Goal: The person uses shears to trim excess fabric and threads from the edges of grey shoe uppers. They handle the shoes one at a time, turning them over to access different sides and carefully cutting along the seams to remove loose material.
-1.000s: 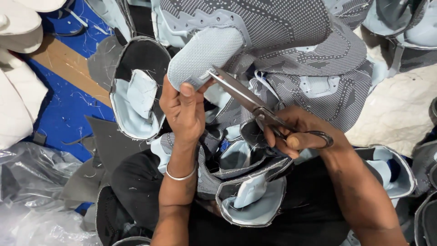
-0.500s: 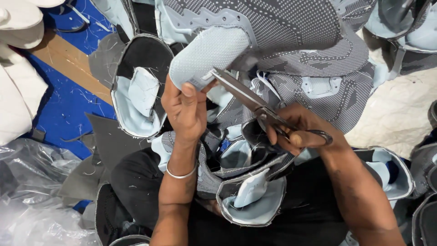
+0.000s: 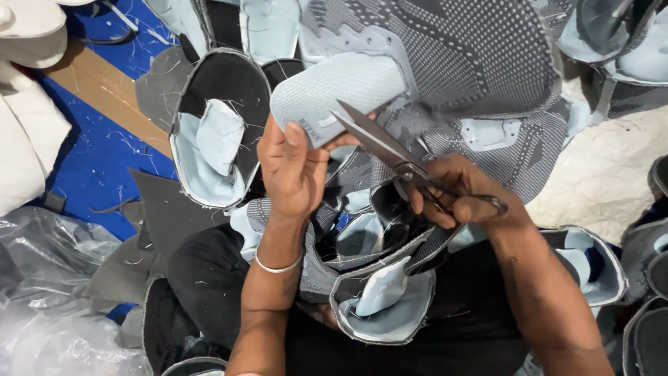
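I see my left hand (image 3: 292,170) closed on the pale grey tongue (image 3: 334,94) of a knitted shoe upper (image 3: 473,63); the thumb lies on top of the tongue's lower edge and the fingers are under it, so this grip is pinching the fabric. The tongue is a rounded, padded flap with a fine mesh texture, and it stands out from the large upper, which is grey knit with rows of small raised dots and smoother light blue patches. My right hand (image 3: 456,195) is closed around the dark handles of the metal scissors (image 3: 390,150); the blades are long, thin and a little apart, and their tips are at the edge of the tongue, just beside my left thumb. A thin silver bangle (image 3: 278,267) is around my left wrist. On my lap, over the black trousers (image 3: 209,278), lie more uppers (image 3: 383,306), each curved like a shallow cup, with a black outside, a light blue lining and a loose pale tongue piece inside. One more such upper (image 3: 219,132) lies open to the left, on the blue floor (image 3: 97,160). Crumpled clear plastic (image 3: 49,292) is at the lower left, with many loose threads about.
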